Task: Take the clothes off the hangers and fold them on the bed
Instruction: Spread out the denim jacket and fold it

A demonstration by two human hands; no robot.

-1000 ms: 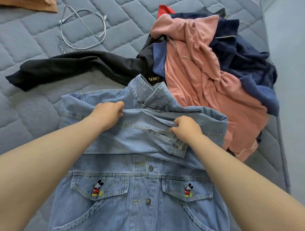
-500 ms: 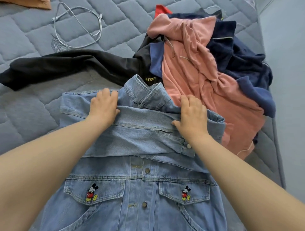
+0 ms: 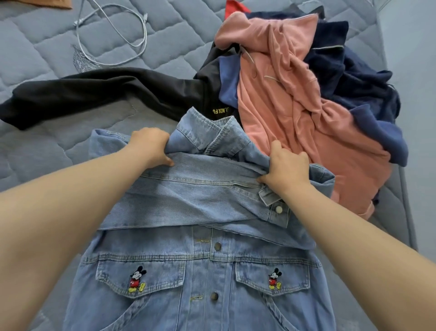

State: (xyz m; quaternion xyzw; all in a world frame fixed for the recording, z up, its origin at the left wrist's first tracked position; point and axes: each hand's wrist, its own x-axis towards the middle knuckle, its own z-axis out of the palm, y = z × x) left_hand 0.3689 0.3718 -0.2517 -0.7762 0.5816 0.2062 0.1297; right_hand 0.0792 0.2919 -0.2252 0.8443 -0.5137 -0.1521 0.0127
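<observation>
A light blue denim jacket (image 3: 203, 271) lies front up on the grey quilted bed (image 3: 47, 59), collar away from me, with both sleeves folded across its chest. My left hand (image 3: 149, 147) grips the denim at the left shoulder, fingers curled into the fabric. At the right shoulder my right hand (image 3: 286, 165) grips the folded sleeve and shoulder fabric. Beyond the collar lies a pile of clothes: a pink garment (image 3: 295, 101) on top, a dark navy one (image 3: 358, 78), a black one (image 3: 106, 94) with its sleeve stretched left. Thin wire hanger parts show in the pink garment.
A white cable (image 3: 113, 35) lies coiled on the bed at the far left. A brown item (image 3: 56, 2) shows at the top left corner. The bed's right edge (image 3: 405, 189) runs beside the pile, with pale floor beyond it.
Both hands went from lying flat on the folded sleeves to gripping the jacket's shoulders, bunching the denim under the fingers.
</observation>
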